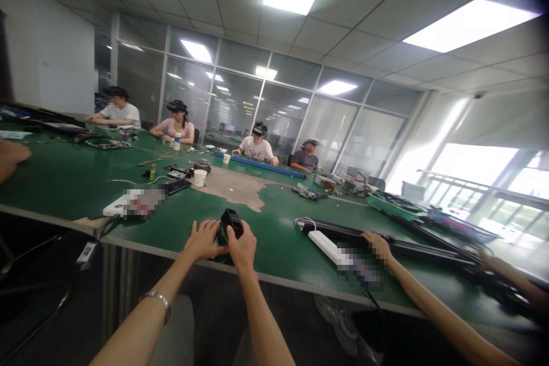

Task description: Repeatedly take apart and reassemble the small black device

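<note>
My right hand (243, 245) is closed around a small black box-shaped device (231, 221), held upright near the table's front edge. It has a dark recess in its upper face; its exact kind cannot be made out. Close beside it on the left is my left hand (203, 240), fingers spread over the green tabletop (167, 234) and thumb reaching toward the base of the device. Something greenish shows between the two hands, too small to name. Whether my left thumb touches the device is unclear.
To the right lie a white power strip (325, 246) and long black rails (403, 246), with another person's hand (377, 245) on them. Paper cups (199, 178), a dark phone-like slab (177, 186) and loose parts stand farther back. Several people sit across the table.
</note>
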Available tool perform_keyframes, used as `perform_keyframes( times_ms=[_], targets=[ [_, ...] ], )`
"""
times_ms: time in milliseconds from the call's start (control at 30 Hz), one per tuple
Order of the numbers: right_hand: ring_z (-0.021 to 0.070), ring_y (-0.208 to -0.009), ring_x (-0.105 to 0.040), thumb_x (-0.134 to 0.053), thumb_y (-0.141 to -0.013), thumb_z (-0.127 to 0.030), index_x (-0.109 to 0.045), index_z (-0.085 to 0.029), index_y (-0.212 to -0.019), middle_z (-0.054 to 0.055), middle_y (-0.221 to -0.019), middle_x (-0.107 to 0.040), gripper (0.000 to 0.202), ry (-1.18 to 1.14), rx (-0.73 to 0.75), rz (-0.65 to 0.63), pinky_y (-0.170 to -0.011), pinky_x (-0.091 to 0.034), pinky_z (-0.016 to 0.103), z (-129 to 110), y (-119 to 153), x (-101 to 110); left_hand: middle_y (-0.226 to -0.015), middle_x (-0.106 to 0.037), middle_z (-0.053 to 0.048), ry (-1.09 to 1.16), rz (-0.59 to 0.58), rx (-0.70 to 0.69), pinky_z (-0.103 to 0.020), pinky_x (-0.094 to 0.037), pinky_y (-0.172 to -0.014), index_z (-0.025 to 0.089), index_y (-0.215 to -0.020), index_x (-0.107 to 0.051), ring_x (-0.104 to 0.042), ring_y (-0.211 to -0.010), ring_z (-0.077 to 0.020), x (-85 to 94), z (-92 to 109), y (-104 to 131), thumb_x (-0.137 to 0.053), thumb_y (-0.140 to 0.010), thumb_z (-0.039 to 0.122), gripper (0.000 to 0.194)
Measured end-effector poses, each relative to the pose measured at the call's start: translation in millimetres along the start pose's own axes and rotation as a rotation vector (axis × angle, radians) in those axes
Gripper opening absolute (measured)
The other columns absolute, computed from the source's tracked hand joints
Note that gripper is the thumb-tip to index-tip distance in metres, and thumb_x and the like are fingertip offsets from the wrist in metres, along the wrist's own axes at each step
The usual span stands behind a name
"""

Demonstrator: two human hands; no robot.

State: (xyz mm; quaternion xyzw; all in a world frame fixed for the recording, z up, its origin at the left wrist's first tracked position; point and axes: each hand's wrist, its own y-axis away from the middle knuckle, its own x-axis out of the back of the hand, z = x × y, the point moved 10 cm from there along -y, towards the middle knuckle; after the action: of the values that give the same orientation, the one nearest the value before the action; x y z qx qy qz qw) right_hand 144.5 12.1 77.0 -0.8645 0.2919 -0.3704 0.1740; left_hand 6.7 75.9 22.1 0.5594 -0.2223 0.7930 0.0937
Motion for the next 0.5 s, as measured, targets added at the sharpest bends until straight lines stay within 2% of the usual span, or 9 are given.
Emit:
perform_keyframes(
  times_ms=[200, 333, 500],
  targets=[
    [0.0236, -0.102, -0.063, -0.056, -0.082, -0.038, -0.059, -0.014, -0.123, 0.013, -0.11, -0.068, 0.047, 0.092, 0.049, -0.054, -0.088, -0.045, 0.03, -10, 1, -4, -0.151, -0.034, -0.012, -0.001, -0.019, 0.004, -0.061, -0.008, -0.113, 0.023, -0.144, -0.03, -0.023, -0.14, -0.035, -0.3, -1, 2, -0.05, -0.074, 0.072, 0.088],
    [0.0234, -0.098, -0.064, -0.055, -0.082, -0.039, -0.06, -0.016, -0.119, 0.011, -0.102, -0.069, 0.044, 0.171, 0.039, -0.083, -0.084, -0.045, 0.029, -14, 1, -5, -0.151, -0.034, -0.011, 0.005, -0.014, -0.005, -0.061, -0.008, -0.113, 0.025, -0.143, -0.031, -0.024, -0.14, -0.0344, 1.4, -2, 3, -0.05, -0.075, 0.071, 0.085],
    [0.0236, -0.096, -0.065, -0.056, -0.081, -0.039, -0.061, -0.018, -0.117, 0.009, -0.099, -0.07, 0.041, 0.198, 0.06, -0.109, -0.082, -0.045, 0.029, -19, 1, -6, -0.151, -0.032, -0.016, 0.001, -0.006, -0.002, -0.061, -0.008, -0.113, 0.017, -0.146, -0.026, -0.022, -0.14, -0.0352, 2.0, -3, 3, -0.048, -0.076, 0.069, 0.09]
  ],
)
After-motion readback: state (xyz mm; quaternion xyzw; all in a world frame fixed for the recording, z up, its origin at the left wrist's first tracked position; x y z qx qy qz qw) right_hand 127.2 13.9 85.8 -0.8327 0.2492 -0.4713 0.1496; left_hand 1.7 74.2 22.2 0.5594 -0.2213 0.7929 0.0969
